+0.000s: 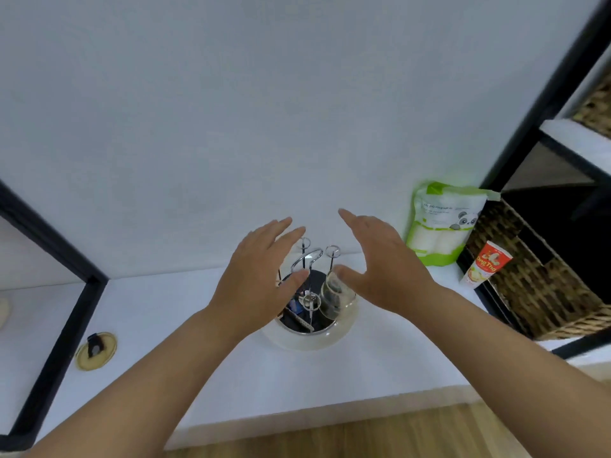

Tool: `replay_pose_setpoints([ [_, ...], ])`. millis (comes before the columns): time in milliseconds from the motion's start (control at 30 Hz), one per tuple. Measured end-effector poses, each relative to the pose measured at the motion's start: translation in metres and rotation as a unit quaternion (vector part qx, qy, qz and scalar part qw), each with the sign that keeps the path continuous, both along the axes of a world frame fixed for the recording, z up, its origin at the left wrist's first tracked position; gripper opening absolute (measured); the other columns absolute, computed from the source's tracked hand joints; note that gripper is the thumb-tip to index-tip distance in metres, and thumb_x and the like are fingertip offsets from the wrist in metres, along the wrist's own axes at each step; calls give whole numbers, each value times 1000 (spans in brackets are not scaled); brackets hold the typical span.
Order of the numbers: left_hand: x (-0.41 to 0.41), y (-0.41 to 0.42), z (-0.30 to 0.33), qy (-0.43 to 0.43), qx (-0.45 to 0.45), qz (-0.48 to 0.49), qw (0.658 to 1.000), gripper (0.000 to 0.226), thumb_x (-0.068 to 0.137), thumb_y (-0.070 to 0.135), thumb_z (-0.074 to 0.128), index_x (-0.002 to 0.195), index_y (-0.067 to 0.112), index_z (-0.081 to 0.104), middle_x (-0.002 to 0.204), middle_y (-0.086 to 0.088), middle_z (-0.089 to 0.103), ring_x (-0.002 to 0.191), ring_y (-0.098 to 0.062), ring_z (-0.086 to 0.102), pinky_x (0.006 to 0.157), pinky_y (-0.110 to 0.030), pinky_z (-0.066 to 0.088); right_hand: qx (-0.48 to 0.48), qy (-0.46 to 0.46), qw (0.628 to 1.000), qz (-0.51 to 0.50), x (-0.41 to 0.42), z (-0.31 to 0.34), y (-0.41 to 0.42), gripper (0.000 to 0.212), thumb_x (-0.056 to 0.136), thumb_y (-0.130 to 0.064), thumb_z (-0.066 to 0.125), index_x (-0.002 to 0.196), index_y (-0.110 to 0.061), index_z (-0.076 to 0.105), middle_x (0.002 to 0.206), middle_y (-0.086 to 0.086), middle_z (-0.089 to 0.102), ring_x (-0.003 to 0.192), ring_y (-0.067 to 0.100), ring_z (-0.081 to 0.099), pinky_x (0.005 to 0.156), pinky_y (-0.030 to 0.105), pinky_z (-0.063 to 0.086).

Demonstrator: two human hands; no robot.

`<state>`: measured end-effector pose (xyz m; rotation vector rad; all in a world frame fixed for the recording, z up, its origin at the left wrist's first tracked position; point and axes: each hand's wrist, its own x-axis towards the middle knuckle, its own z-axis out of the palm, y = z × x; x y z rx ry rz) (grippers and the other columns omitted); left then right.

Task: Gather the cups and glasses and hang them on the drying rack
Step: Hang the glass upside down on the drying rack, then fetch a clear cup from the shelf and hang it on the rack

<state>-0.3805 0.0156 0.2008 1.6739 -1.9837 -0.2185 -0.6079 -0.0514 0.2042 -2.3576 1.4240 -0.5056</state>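
Observation:
A round drying rack with a dark centre, a clear rim and thin metal prongs stands on the white counter, close to the wall. A clear glass hangs upside down and tilted on a prong at the rack's right side. My left hand hovers over the rack's left half with fingers spread and nothing in it. My right hand hovers just right of the glass, fingers apart, thumb near the glass base. Both hands hide parts of the rack.
A green and white pouch leans on the wall at the right, with a red and white tube beside it. Woven baskets fill a black-framed shelf on the right. A yellow lid lies at the left near a black frame.

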Motion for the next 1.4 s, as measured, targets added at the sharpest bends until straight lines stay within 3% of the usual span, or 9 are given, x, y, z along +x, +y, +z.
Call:
replay_pose_setpoints([
  [233, -39, 9, 169, 1, -58, -23, 998, 68, 97, 57, 57, 158, 35, 37, 169, 15, 23, 156, -9, 14, 125, -41, 21, -104, -26, 994, -9, -51, 168, 28, 83, 93, -71, 44, 166, -40, 17, 173, 2, 23, 161, 20, 9, 130, 43, 10],
  [467, -88, 45, 309, -6, -62, -28, 998, 78, 91, 76, 37, 161, 41, 28, 170, 17, 19, 156, -6, 11, 126, -37, 17, -137, -75, 988, -15, -122, 296, 77, 87, 87, -88, 28, 164, -49, 15, 176, -8, 12, 161, 10, -1, 130, 40, 6],
  [633, -131, 80, 379, 8, -70, -49, 996, 79, 91, 75, 37, 162, 42, 26, 170, 18, 20, 156, -6, 11, 127, -37, 15, -143, -87, 985, -35, -177, 358, 123, 82, 91, -86, 33, 163, -53, 14, 176, -10, 11, 161, 9, 2, 129, 37, 11],
  [800, -177, 114, 412, 35, -87, -116, 989, 74, 92, 74, 39, 160, 46, 28, 166, 23, 26, 152, 3, 17, 122, -28, 19, -164, -117, 976, -84, -234, 399, 178, 79, 93, -83, 37, 163, -52, 17, 174, -9, 20, 159, 8, 11, 126, 36, 17],
  [933, -218, 129, 424, 56, -108, -183, 976, 69, 93, 75, 39, 157, 51, 31, 160, 30, 29, 143, 13, 18, 116, -24, 21, -175, -149, 964, -131, -274, 411, 221, 83, 92, -86, 33, 163, -46, 22, 170, -14, 30, 156, 5, 19, 127, 42, 24],
  [1233, -348, 148, 424, 77, -100, -315, 941, 65, 96, 71, 40, 156, 47, 35, 160, 24, 35, 147, 2, 27, 117, -29, 25, -171, -164, 940, -246, -377, 409, 305, 72, 97, -78, 38, 162, -47, 28, 167, -19, 33, 153, 2, 26, 121, 34, 26],
  [1400, -437, 143, 428, 95, -78, -368, 922, 75, 93, 79, 38, 158, 40, 36, 160, 19, 38, 148, -4, 31, 122, -44, 31, -177, -167, 926, -288, -456, 413, 325, 63, 102, -71, 41, 160, -51, 29, 167, -19, 33, 151, 3, 28, 119, 37, 29],
])
